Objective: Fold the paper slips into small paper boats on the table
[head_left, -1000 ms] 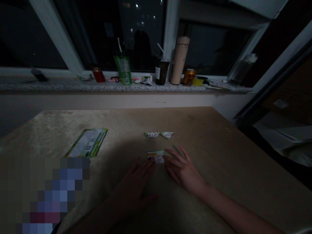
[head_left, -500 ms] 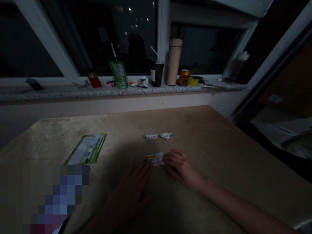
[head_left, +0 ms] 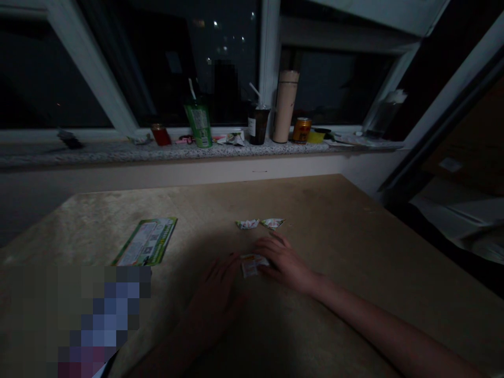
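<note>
A small slip of printed paper or wrapper [head_left: 249,266] lies on the table between my hands. The fingers of my right hand [head_left: 285,265] bend over its right and upper edge, thumb against its lower right part, so that corner is hidden. Flat on the table to the left rests my left hand [head_left: 216,294], fingers stretched out, their tips by the slip's left edge. Just beyond my right fingers lie two small folded pieces of the same sort of printed paper, a left one [head_left: 248,224] and a right one [head_left: 273,223].
A flat green-and-white printed packet [head_left: 147,242] lies on the table [head_left: 334,220] to the left. Along the windowsill [head_left: 137,155] stand a red jar [head_left: 161,135], a green cup [head_left: 199,123], a dark cup [head_left: 258,126], a beige flask [head_left: 285,107] and a gold can [head_left: 302,130].
My right hand has shifted left and reaches over the slip's upper right, and the slip looks turned or partly folded. My left hand has drawn back slightly left. The view has shifted a little.
</note>
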`<state>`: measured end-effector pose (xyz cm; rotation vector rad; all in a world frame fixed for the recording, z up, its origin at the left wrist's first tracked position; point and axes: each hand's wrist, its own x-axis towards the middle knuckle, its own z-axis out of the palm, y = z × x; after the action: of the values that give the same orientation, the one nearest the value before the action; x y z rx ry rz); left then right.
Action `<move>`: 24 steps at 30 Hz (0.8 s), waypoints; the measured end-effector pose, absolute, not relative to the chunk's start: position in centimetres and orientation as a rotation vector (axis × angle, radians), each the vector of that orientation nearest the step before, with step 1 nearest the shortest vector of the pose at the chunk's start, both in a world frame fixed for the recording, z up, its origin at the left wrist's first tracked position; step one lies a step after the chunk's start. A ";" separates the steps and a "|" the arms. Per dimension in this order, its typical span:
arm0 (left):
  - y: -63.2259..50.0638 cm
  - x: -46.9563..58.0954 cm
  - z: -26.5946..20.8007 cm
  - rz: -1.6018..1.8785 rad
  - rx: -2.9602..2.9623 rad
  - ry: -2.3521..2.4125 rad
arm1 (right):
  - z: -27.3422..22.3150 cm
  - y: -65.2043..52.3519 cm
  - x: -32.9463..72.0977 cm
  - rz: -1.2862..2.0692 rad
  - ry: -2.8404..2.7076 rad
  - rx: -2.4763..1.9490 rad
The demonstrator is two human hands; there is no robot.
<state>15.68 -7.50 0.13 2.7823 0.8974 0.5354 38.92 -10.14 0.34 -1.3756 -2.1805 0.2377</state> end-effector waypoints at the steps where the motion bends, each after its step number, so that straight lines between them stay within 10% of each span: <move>1: -7.5 15.7 0.0 0.582 2.722 0.937 | 0.4 -10.1 38.7 0.292 -2.130 -1.342; 24: -7.5 15.7 0.9 0.629 2.985 0.800 | 1.0 -10.7 37.4 0.091 -2.044 -0.962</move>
<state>15.72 -7.48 0.89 2.9849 0.8004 0.6289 37.36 -10.72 1.00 -0.9616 -2.0435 0.0912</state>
